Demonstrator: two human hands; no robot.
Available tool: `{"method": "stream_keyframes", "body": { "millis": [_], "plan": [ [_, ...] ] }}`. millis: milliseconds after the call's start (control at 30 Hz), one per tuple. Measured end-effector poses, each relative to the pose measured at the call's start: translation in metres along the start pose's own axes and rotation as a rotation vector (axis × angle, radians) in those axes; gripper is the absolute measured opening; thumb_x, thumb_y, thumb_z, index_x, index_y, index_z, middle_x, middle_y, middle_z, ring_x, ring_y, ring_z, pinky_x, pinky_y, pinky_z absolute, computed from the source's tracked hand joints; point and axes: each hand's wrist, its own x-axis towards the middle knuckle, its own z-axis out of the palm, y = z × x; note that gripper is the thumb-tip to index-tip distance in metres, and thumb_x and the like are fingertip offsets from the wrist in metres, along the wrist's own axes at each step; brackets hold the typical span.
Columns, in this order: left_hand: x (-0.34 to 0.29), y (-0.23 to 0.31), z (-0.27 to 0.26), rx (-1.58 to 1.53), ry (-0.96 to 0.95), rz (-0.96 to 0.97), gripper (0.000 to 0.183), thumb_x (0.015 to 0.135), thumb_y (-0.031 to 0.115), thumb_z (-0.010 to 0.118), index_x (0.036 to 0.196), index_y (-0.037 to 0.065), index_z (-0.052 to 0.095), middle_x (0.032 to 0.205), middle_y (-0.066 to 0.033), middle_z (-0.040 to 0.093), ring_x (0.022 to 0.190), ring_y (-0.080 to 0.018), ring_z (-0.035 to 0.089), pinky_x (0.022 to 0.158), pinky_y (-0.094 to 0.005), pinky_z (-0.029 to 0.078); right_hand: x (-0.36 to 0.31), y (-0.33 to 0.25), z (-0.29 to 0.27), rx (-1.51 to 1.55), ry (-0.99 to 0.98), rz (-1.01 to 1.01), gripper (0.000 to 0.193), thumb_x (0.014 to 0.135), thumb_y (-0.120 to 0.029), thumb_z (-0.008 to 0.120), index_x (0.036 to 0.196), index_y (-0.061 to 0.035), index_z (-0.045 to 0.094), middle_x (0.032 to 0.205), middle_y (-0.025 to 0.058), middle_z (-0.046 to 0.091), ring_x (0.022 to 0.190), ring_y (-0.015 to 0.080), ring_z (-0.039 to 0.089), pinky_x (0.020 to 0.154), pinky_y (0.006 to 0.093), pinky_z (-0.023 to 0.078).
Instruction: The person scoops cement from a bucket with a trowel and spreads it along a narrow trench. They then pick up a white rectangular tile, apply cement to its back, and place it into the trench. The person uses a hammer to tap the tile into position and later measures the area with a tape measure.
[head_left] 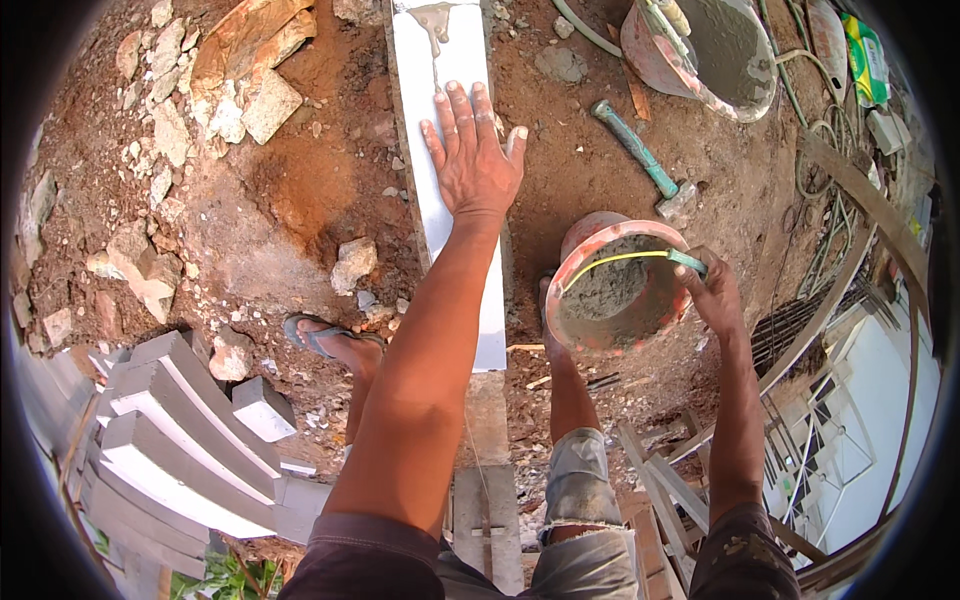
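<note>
My left hand (470, 165) lies flat with fingers spread on a long white block (425, 90), part of a narrow wall course running away from me. Grey wet mortar (432, 20) is smeared on the block's far end, beyond my fingertips. My right hand (715, 292) is closed at the right rim of a reddish bucket (572, 250), on its thin yellow-green handle with a green grip (687, 262). The bucket tilts toward me and holds grey mortar (610, 290). Just beyond it, a hammer (640, 155) with a green handle rests on the soil.
At far right stands a larger tub (735, 50) of grey mix with tools on its rim. Hoses (835, 170) and steel bars (800, 325) lie to the right. Stacked light blocks (180, 440) fill the lower left. Broken stones (150, 265) cover the left ground.
</note>
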Motion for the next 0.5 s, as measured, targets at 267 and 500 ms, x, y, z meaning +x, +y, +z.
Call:
{"method": "stream_keyframes", "body": {
  "millis": [267, 500],
  "plan": [
    [0.001, 0.004, 0.002, 0.12, -0.069, -0.012, 0.083, 0.097, 0.055, 0.048, 0.16, 0.01, 0.02, 0.167, -0.0167, 0.012, 0.155, -0.0311, 0.004, 0.124, -0.05, -0.002, -0.132, -0.03, -0.042, -0.152, -0.454, 0.221, 0.016, 0.085, -0.015, 0.078, 0.09, -0.0034, 0.069, 0.074, 0.0104, 0.068, 0.067, 0.0154, 0.063, 0.064, 0.0374, 0.05],
    [0.001, 0.005, -0.002, 0.136, -0.092, -0.038, 0.086, 0.094, 0.056, 0.052, 0.16, 0.009, 0.022, 0.166, -0.0173, 0.013, 0.155, -0.0325, 0.004, 0.124, -0.0514, -0.002, -0.211, -0.008, -0.129, -0.169, -0.293, 0.264, 0.024, 0.087, -0.019, 0.078, 0.077, -0.0027, 0.064, 0.065, 0.0034, 0.056, 0.064, 0.0127, 0.05, 0.059, 0.033, 0.041]
  ]
}}
